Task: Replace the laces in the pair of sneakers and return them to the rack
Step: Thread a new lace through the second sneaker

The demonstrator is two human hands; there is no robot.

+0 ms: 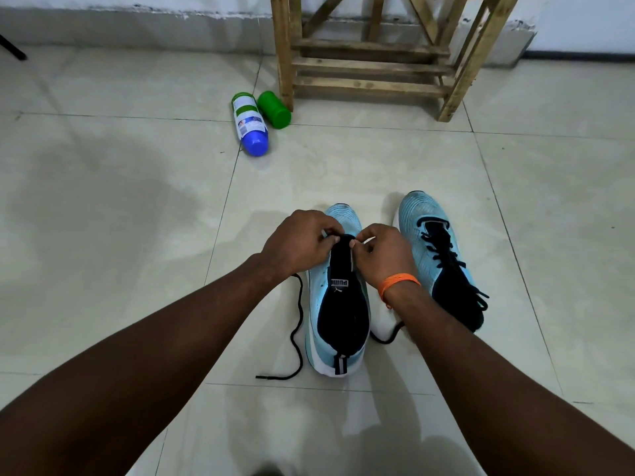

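We judge the lacing is at its start: our left hand (299, 240) and right hand (381, 250) each pinch the lace (298, 324) at the front eyelets of the sneaker (338, 324), mid-floor. Next, the loose ends need crossing upward.

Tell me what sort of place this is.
Probably a plain indoor room or entryway in a home. The floor is large pale tiles, a rough wooden rack stands against a white wall, and two light blue sneakers sit on the floor.
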